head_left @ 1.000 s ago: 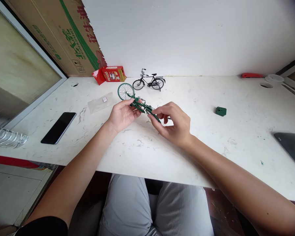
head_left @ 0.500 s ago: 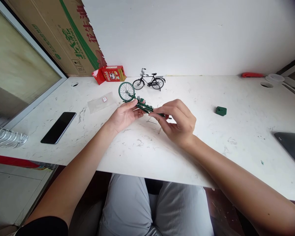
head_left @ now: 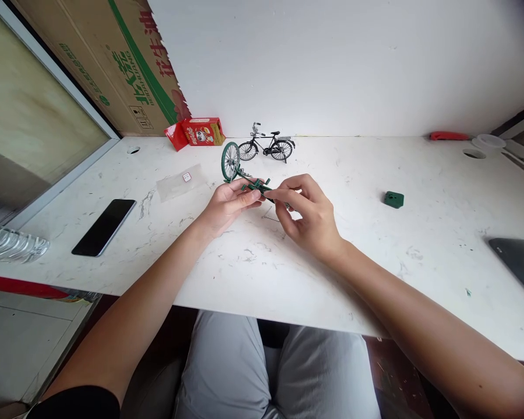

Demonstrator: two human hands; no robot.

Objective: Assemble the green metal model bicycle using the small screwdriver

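Observation:
A green model bicycle [head_left: 230, 161] is held tilted above the table, its one visible spoked wheel up at the left. My left hand [head_left: 231, 205] is closed round the middle of its frame, thumb on top. With thumb and fingers, my right hand [head_left: 308, 212] pinches the frame's right end, which the fingers partly hide. Thin wire-like pieces [head_left: 271, 219] lie on the table beneath the hands. Behind, a black model bicycle [head_left: 268, 145] stands upright on the table.
On the white table [head_left: 227, 273] are a phone [head_left: 103, 227], a clear plastic bag [head_left: 181, 184], a red box [head_left: 203, 132], a small green block [head_left: 393, 199], a red object [head_left: 449, 135] and a dark flat object [head_left: 517, 259]. A cardboard sheet [head_left: 91, 35] stands at the back left.
The green model bicycle has turned in my hands; its wheel now shows narrower and slightly further right. My left thumb has shifted along the frame. My right hand has moved slightly left.

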